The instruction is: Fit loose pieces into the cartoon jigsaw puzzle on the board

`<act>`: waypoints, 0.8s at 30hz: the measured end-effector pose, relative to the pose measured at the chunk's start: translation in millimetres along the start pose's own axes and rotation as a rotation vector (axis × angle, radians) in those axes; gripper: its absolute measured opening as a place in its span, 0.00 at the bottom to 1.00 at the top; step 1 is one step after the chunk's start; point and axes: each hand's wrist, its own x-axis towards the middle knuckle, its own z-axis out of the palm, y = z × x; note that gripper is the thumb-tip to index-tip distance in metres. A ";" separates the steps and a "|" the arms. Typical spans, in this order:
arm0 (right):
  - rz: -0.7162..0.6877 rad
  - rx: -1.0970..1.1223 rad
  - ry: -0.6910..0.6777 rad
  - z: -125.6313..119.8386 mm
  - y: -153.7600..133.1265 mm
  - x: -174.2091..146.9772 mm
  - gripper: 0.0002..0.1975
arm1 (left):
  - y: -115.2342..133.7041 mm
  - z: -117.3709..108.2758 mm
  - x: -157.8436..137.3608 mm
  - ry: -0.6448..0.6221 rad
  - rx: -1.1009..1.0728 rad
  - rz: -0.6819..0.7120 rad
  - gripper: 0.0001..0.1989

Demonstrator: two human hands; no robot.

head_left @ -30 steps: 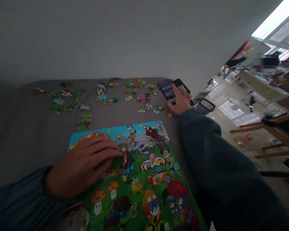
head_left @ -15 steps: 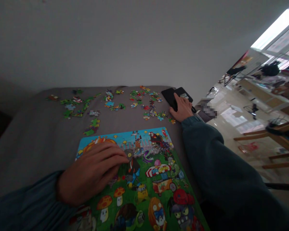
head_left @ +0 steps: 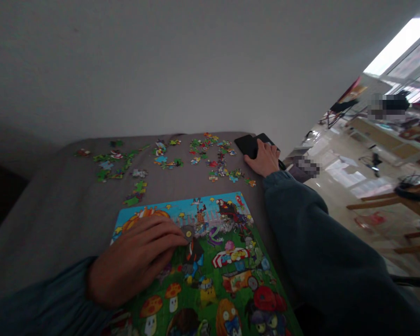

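My left hand rests on the left part of a picture board printed with cartoon plants and zombies. Its fingers lie stretched out side by side over the picture, and nothing shows in them. At the right end of the table, my right hand lies on two flat black objects, thumb and fingers apart. What these objects are I cannot tell. Loose jigsaw pieces lie just left of that hand. More puzzle pieces are spread in clusters beyond the board.
A grey cloth covers the table, whose far edge meets a pale wall. To the right, below table height, are a shiny floor and a wooden chair. A window is at the upper right.
The whole scene sits slightly lower in view. My right hand's fingers have shifted over the black objects, covering the light print that showed before. My left hand keeps its place on the board.
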 end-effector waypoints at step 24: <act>0.137 0.032 -0.003 2.2 -4.8 8.3 0.46 | -0.1 3.9 0.1 0.039 0.005 -0.009 0.13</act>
